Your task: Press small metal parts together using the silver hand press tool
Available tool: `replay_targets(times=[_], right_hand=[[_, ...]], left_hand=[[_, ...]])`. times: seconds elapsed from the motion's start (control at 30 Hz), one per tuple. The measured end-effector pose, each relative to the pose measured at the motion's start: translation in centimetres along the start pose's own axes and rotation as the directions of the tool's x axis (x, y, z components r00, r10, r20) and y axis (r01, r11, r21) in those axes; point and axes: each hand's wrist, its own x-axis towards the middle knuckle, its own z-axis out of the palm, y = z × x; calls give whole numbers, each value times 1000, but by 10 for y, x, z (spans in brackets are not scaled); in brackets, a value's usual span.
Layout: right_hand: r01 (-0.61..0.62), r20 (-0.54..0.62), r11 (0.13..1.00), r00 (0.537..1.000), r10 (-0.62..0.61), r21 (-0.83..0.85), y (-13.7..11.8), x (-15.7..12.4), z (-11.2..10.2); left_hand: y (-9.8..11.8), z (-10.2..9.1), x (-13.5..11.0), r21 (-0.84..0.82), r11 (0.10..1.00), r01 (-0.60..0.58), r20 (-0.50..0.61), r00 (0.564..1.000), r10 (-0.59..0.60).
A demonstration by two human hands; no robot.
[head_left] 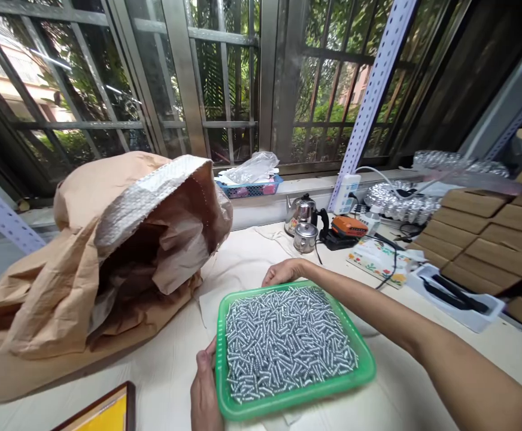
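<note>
A green plastic basket (297, 398) full of small silvery screws (288, 335) is in front of me, over the pale tabletop. At its left side my left hand (205, 392) grips the wall, the thumb showing and the other fingers partly hidden. My right hand (283, 271) reaches across to the far rim and is closed on it, with its fingertips out of sight behind the edge. To the left, a large brown paper sack (63, 287) lies with its white-edged mouth gaping towards the basket.
A yellow framed board (103, 413) lies at the front left. Behind the basket stand a kettle (300, 212), a lidded metal pot (306, 237) and an orange battery on a charger (348, 227). Cardboard boxes (489, 239) are stacked right, beside a white tray (456, 299).
</note>
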Motion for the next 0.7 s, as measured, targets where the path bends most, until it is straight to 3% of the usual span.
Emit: replay_targets(times=[0.23, 0.43, 0.5, 0.7], right_hand=[[20, -210, 994, 977, -42, -103, 29, -16, -26], [38, -406, 933, 893, -192, -357, 22, 3, -15], [22, -435, 905, 872, -225, -425, 15, 8, -10], [-20, -425, 826, 864, -269, -564, -1, 6, -3]], left_hand=[[2, 0, -3, 29, 999, -32, -11, 999, 33], [3, 0, -2, 34, 999, -20, -18, 1000, 21], [2, 0, -1, 44, 999, -19, -20, 1000, 20], [3, 0, -2, 83, 996, -37, -27, 999, 40]])
